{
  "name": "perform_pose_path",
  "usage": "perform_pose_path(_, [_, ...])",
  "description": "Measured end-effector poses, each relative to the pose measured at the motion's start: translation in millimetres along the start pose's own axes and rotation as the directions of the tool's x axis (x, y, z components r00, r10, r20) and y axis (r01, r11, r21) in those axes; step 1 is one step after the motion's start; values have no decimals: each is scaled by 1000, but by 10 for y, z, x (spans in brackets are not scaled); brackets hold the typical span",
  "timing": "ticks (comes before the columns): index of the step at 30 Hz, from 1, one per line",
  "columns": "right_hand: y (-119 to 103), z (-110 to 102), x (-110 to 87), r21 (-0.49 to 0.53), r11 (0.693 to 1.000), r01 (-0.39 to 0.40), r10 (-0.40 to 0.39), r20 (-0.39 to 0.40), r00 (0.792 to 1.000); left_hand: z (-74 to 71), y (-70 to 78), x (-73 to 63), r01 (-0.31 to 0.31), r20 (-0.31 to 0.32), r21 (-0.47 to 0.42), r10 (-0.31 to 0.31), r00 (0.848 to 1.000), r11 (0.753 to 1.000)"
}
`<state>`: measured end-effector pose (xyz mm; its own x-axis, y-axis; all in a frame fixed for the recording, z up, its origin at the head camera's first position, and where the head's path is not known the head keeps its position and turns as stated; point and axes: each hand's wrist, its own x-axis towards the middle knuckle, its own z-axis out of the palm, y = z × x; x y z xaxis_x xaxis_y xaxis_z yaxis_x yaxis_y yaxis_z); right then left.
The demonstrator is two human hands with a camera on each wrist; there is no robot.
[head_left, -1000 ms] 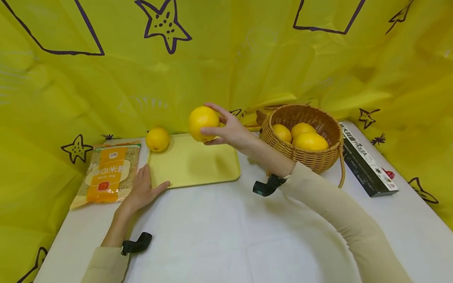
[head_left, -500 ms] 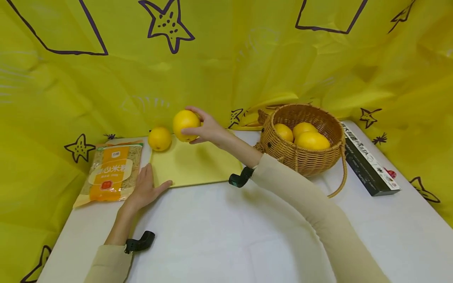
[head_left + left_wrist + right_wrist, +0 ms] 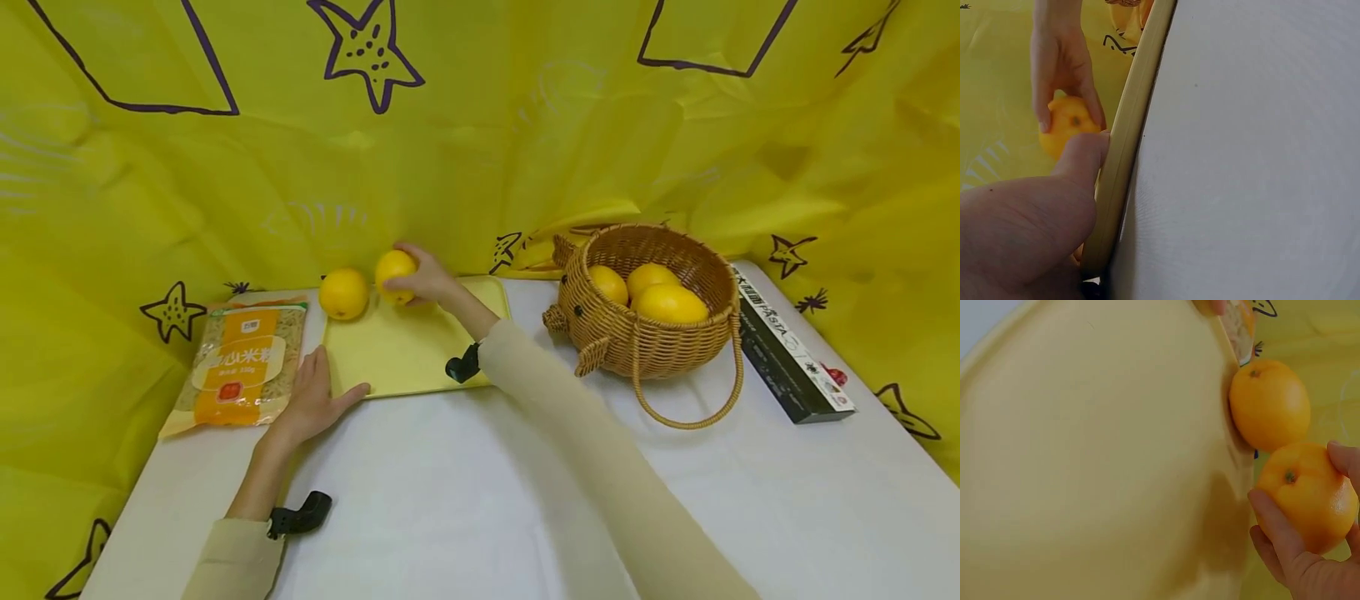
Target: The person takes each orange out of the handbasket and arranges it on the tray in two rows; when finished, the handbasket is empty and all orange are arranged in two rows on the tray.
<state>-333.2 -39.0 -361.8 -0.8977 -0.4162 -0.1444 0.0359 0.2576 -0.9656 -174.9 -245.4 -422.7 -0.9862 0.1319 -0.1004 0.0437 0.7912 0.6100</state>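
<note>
Head view: your right hand (image 3: pixel 426 279) holds a round, yellow-orange fruit (image 3: pixel 393 273), probably an orange, at the far side of a pale yellow tray (image 3: pixel 397 358) on the white tabletop (image 3: pixel 420 492). Whether its underside touches the tray is hard to tell. A second fruit (image 3: pixel 344 293) sits just left of it, by the tray's far left corner.

The held fruit looks firm and fairly weighty for its size, with a smooth rind that could slip and a shape likely to roll. Its widest part seems the best place to hold, with thumb and fingers on opposite sides. The right wrist view shows your fingers (image 3: pixel 1279 531) clamped that way, curved around its sides and leaving the stem end exposed.

Your right forearm (image 3: pixel 577 450) stretches from the near right across the tabletop, so the hand meets the fruit from the right. Your left forearm (image 3: pixel 258 483) comes from the near left. The left hand (image 3: pixel 311 404) rests at the tray's near left corner, fingers extended along its left side, thumb spread apart from them against the near edge.
</note>
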Motion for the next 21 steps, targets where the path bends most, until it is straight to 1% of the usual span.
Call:
perform_pose_path(6, [61,100,117,-20,1000,-19,19,10,1000,0,-8,4,-25,-32,6,25,999,1000])
perform_pose_path(10, [73,141,147,-41,999,-12,11,-33,999,-9,6,11,-19,-20,-3,19,1000,1000])
perform_pose_path(13, [84,167,155,-74,997,-12,7,-64,998,-18,8,13,5,4,-8,-5,1000,1000])
perform_pose_path(16, [106,191,153,-97,995,-20,12,-80,997,-20,10,12,2,-1,-6,-2,1000,1000])
perform_pose_path(21, [143,222,149,-95,995,-31,21,-101,995,-12,4,2,-7,-16,6,7,1000,1000])
